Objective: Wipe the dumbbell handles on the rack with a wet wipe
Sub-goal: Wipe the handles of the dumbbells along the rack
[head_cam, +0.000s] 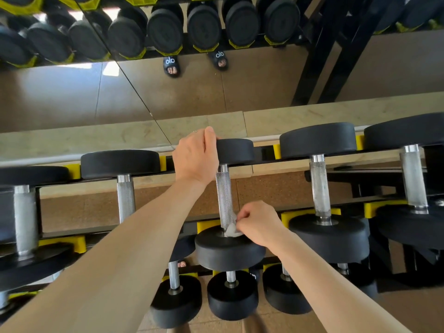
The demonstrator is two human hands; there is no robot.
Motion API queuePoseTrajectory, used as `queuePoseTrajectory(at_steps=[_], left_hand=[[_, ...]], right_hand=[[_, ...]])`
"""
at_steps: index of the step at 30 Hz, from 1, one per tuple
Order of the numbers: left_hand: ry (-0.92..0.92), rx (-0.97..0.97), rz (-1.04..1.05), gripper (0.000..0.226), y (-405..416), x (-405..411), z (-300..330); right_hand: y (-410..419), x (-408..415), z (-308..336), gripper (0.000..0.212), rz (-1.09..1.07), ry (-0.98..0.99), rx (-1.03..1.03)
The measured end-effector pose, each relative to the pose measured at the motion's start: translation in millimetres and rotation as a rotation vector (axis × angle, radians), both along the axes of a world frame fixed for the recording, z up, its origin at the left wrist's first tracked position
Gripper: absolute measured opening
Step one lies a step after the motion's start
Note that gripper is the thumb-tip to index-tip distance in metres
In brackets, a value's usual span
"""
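Note:
A black dumbbell with a knurled steel handle [223, 195] lies on the top shelf of the rack, straight in front of me. My left hand [195, 157] grips its far weight head [236, 150], thumb over the top edge. My right hand [258, 223] pinches a crumpled white wet wipe [231, 230] against the near end of that handle, just above the near weight head [229, 251]. The wipe is partly hidden by my fingers.
More dumbbells lie on the same shelf to either side, their handles [319, 186] resting in yellow cradles [310, 213]. A lower shelf holds smaller dumbbells [231, 295]. A mirror [168, 92] behind the rack reflects the floor, weights and sandalled feet.

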State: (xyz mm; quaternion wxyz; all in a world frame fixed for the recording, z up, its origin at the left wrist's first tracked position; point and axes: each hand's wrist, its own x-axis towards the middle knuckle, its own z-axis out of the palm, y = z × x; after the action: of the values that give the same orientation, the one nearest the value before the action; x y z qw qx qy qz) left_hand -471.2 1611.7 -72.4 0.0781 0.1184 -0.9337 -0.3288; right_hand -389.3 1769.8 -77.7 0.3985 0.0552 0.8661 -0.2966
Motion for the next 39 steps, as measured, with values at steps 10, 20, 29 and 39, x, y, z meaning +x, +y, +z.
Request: queuePoseTrajectory(at_steps=[10,20,29,39], left_hand=[[0.000,0.002,0.005,0.048,-0.1,0.0,-0.5],[0.015,0.005,-0.004,0.050,-0.8,-0.2,-2.3],[0.014,0.046,-0.004,0.052,-1.1,0.8,1.1],[0.018,0.015,-0.005,0.051,-1.1,-0.3,-3.3]], right_hand=[[-20.8,30.5,21.2,0.031,0.314,0.241,-0.009],[-32.1,30.7,24.6,0.053,0.672,0.484,0.099],[-3.3,42.5,22.0,0.040,0.465,0.376,-0.133],[24.0,34.6,17.0,0.025,0.248,0.241,-0.148]])
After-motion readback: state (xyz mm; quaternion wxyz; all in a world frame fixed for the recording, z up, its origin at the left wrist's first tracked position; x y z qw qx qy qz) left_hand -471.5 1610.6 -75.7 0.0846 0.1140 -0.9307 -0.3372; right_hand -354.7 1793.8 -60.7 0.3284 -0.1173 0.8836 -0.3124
